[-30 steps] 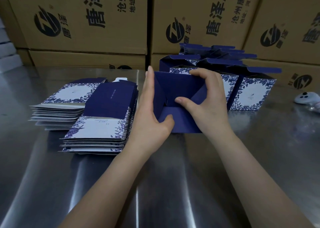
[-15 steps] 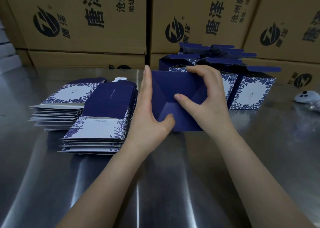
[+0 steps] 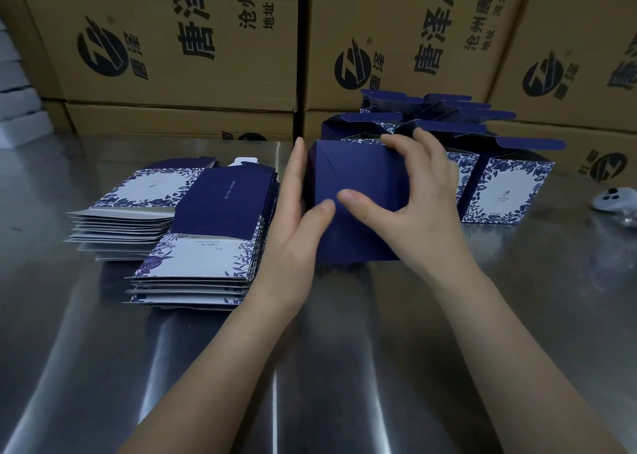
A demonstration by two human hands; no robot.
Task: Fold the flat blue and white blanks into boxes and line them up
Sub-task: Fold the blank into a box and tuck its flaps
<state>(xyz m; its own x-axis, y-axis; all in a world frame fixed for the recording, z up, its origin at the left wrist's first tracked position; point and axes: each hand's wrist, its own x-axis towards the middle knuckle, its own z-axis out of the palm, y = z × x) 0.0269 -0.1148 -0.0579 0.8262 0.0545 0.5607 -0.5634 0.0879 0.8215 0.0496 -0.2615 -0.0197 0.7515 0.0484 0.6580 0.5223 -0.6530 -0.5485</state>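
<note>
My 2 forearms come in from the bottom edge over the steel table (image 3: 310, 367), shiny w/ streaks of reflected light.

L hand (image 3: 293, 226) is flat, fingers straight & together, pressed along the left side of the box (image 3: 365, 177). The L thumb lies low on its blue face. No curl there, so L only presses. R hand (image 3: 425, 208) does the holding: its fingers hook over the box's top edge & its thumb tip sits on the blue face just beside the L thumb tip, so R grips the box.

The box stands on the table btw my hands, mid-view. Its dark blue panel faces me w/ diagonal fold lines across it.

Just left of L hand is the near stack (image 3: 203, 250) of flat blanks; the top one is part blue, part white w/ blue leaf print. Behind & left of it is the far stack (image 3: 138, 198), white floral face up. Can't tell if the 2 touch or overlap.

Behind R hand & to its right stand the done boxes (image 3: 506, 191), upright, side by side, lids open, blue flaps up.

At the right edge a white controller (image 3: 613, 200) lies on the table, apart from the boxes. At the back is a wall of brown cartons (image 3: 213, 39) w/ black print.
</note>
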